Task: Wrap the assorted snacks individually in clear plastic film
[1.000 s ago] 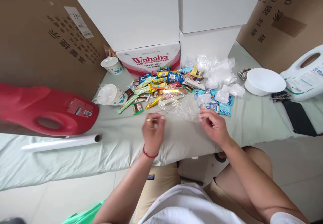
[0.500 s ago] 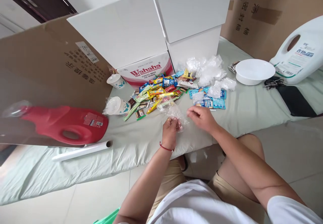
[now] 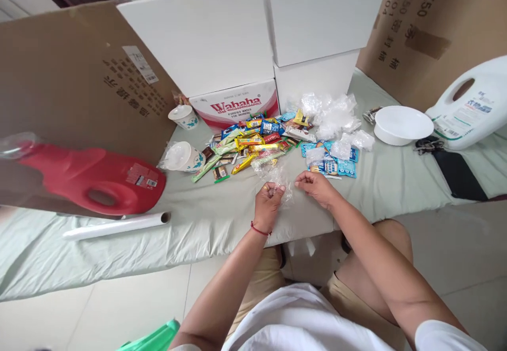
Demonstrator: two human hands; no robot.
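My left hand [image 3: 269, 200], with a red cord round its wrist, is closed on a crumpled clear plastic bag [image 3: 279, 174] just above the cloth. Close by on the right, my right hand [image 3: 316, 188] has its fingertips pinched together beside the bag's edge. Whatever lies between those fingertips is too small to make out. Beyond the bag is a heap of wrapped snack bars [image 3: 253, 142] in yellow, green, blue and red. Several blue snack packets [image 3: 330, 167] lie past my right hand, partly under small clear bags. More crumpled clear bags [image 3: 332, 113] are piled behind them.
Two paper cups [image 3: 190, 157] stand left of the heap, near a red jug [image 3: 106, 182] lying beside a white roll [image 3: 119, 227]. White boxes and a Wahaha carton [image 3: 237, 105] rise behind. Rightward are a white round tub [image 3: 403, 126], a black phone [image 3: 459, 177] and a white detergent jug [image 3: 471, 105].
My right fingertips have dropped slightly and pinch beside the bag in my left hand. The view has shifted a little. The snack heap looks unchanged.
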